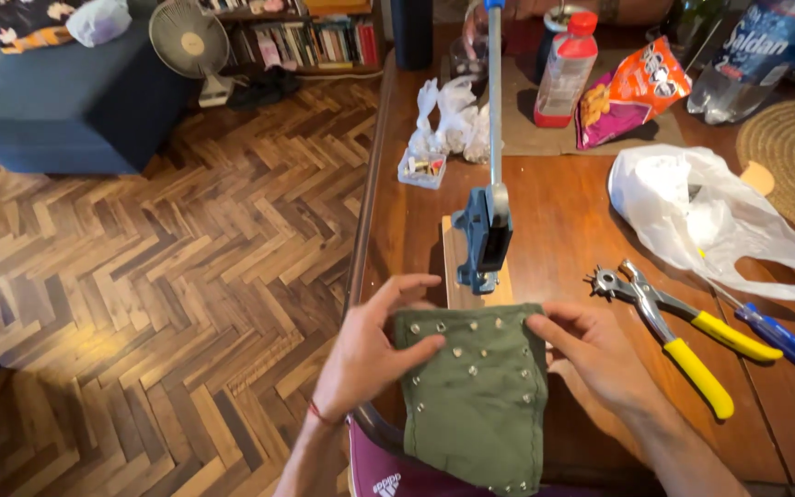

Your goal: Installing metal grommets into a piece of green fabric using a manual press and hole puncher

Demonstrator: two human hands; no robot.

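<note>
A piece of olive green fabric (480, 396) studded with several metal snaps lies on the wooden table (581, 212), hanging over its near edge. My left hand (370, 354) grips the fabric's left edge, thumb on top. My right hand (595, 354) pinches the upper right corner. Just beyond the fabric stands a blue hand press (485, 230) on a wooden base, its long lever pointing up and away.
A yellow-handled hole punch plier (683, 336) and a blue-handled screwdriver (775, 336) lie to the right. A white plastic bag (710, 221), a small clear box of parts (422, 168), bottles, a snack bag and a woven mat sit farther back. Parquet floor lies left of the table.
</note>
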